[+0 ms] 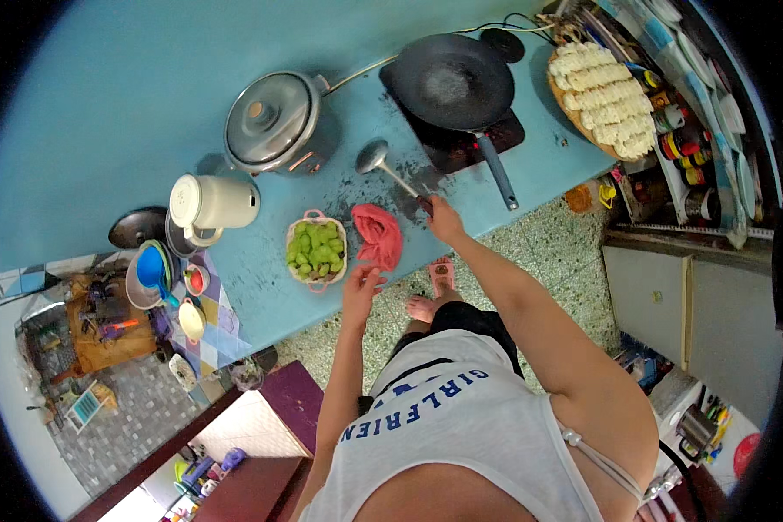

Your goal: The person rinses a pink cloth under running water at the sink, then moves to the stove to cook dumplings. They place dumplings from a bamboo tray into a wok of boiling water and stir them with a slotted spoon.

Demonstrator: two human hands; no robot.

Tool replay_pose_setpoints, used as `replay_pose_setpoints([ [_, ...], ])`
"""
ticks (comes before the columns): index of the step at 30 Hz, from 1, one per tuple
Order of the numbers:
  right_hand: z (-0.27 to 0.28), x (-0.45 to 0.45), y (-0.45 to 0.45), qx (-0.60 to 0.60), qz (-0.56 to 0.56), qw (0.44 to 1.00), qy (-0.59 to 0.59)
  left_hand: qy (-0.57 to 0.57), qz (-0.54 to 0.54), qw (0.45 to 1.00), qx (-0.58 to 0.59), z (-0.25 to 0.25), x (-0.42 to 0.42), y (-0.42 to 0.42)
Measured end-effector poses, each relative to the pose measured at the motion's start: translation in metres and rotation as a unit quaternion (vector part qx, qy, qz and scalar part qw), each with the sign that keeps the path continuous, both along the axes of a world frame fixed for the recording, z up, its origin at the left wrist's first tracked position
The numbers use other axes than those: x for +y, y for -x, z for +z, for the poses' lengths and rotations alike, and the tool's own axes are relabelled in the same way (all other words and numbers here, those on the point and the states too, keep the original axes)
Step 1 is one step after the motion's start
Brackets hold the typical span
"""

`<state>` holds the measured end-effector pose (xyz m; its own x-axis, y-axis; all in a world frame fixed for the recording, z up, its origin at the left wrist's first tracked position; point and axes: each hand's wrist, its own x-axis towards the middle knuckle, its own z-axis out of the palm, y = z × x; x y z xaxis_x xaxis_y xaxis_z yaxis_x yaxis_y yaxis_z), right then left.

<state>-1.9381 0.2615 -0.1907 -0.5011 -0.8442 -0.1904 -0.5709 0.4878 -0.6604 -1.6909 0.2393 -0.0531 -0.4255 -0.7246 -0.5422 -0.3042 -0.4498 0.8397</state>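
Note:
My right hand [446, 223] grips the dark handle end of a metal ladle [370, 156], whose bowl rests on or just above the blue counter. Bare and loosely curled, my left hand [361, 292] is at the counter's front edge with nothing visible in it. Its fingertips overlap the lower end of a crumpled red cloth [377, 235]; I cannot tell whether they touch. Left of the cloth sits a pink-handled basket [290, 269] of green grapes [314, 245]. Beyond the ladle, a black wok [453, 81] stands on a black induction cooktop [457, 153].
A lidded metal pot [271, 124] and a cream kettle [225, 201] stand left of the ladle. At far left are stacked bowls with a blue dipper [151, 266]. On the right, white food pieces [603, 98] fill a woven tray beside a shelf of jars [682, 143].

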Motion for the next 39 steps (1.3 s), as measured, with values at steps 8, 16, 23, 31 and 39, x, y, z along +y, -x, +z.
replay_pose_setpoints([
  [8, 0.064, 0.035, 0.019, -0.054, 0.016, 0.986, 0.159, 0.011, -0.042, 0.999, -0.009, -0.032, 0.029, 0.032],
  [16, 0.140, 0.093, 0.104, 0.068, -0.006, 0.974, 0.214, -0.011, -0.011, 1.000, 0.007, 0.010, 0.069, 0.087],
  [23, 0.128, 0.095, 0.304, 0.249, -0.125, 0.947, 0.161, 0.101, -0.048, 0.993, -0.033, 0.013, 0.036, 0.212],
  [31, 0.118, 0.067, 0.456, 0.332, -0.117, 0.936, 0.004, 0.028, -0.134, 0.990, 0.023, 0.042, 0.045, 0.380],
  [39, 0.093, 0.037, 0.480, 0.354, -0.078, 0.929, -0.079, 0.023, -0.089, 0.996, -0.005, 0.025, 0.039, 0.393],
])
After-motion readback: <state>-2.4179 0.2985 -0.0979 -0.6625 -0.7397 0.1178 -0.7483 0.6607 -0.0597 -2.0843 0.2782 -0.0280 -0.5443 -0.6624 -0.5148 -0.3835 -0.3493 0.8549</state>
